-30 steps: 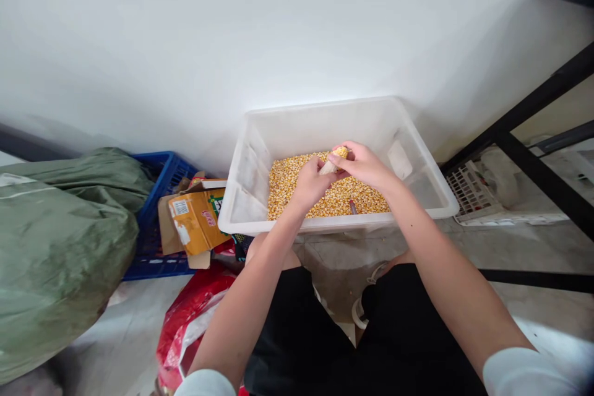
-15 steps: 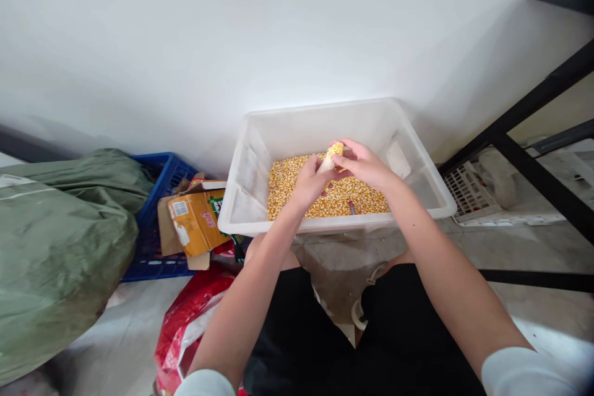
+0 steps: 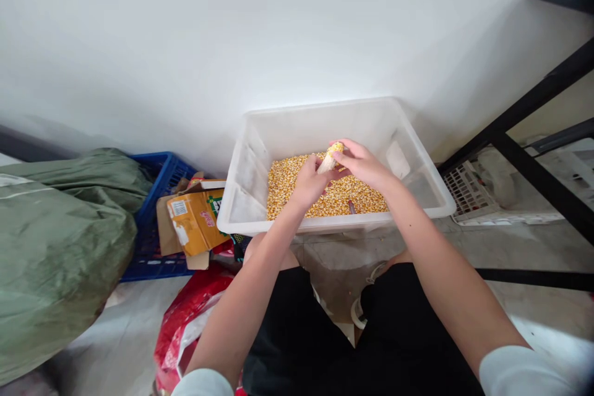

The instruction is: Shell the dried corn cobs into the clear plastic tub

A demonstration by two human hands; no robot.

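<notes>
Part-bare cob (image 3: 328,163) held over a bin (image 3: 260,228) of kernels (image 3: 288,189)

Nearest are the black shorts (image 3: 297,328), knees apart, with a red bag (image 3: 185,322) on the floor at the left. Beyond the knees stands the bin; just inside its near rim a small reddish-dark thing (image 3: 351,206) lies among the kernels, too small to make out.

Above the kernels, the left hand (image 3: 310,185) is closed round the cob's pale lower end. The right hand (image 3: 362,164) grips the yellow upper end, thumb on the near side, fingers curled behind. The step in hand looks like rubbing kernels off the cob — the next push calls for thumb pressure on the yellow end, with the left grip firm.

The cob is tilted, its long axis running from the left palm up and away, slightly rightward; the kernelled end points towards the bin's far side — and the white wall (image 3: 297,25) behind.
</notes>
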